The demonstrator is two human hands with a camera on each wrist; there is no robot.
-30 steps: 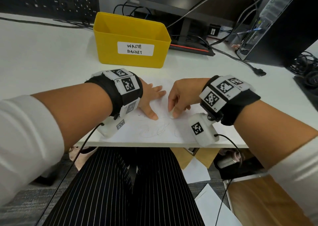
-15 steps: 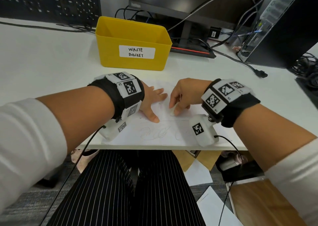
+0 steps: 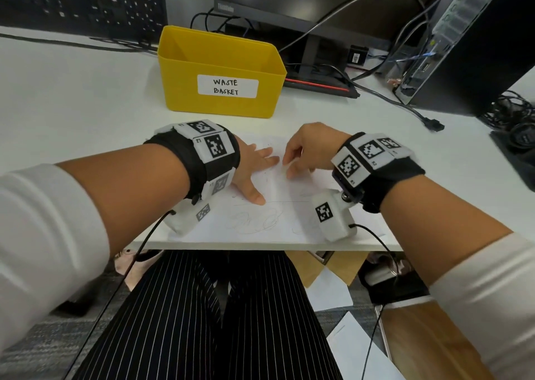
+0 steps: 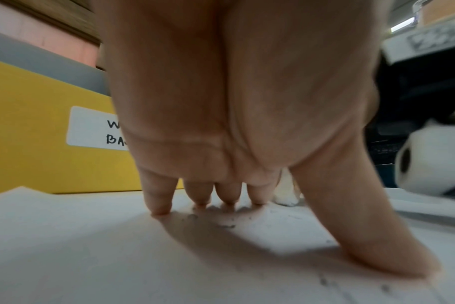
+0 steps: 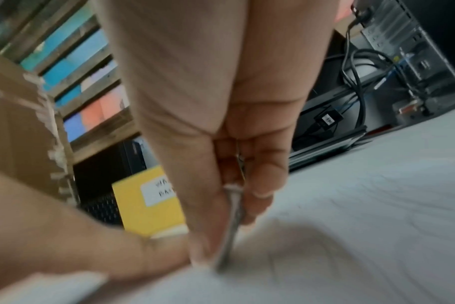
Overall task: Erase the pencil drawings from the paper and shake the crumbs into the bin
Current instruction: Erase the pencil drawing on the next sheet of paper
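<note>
You are sitting at a smooth white desk (image 3: 72,96). A black flat monitor (image 3: 318,0) on a dark stand is sitting at the back, black cables (image 3: 385,96) trailing across beside a black computer tower (image 3: 477,46). Grey speckled carpet (image 3: 26,348) is showing below, with loose white paper sheets (image 3: 356,348) lying near a brown wooden board (image 3: 419,345).

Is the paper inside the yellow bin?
No, the paper lies flat on the desk before the bin, under both hands.
</note>
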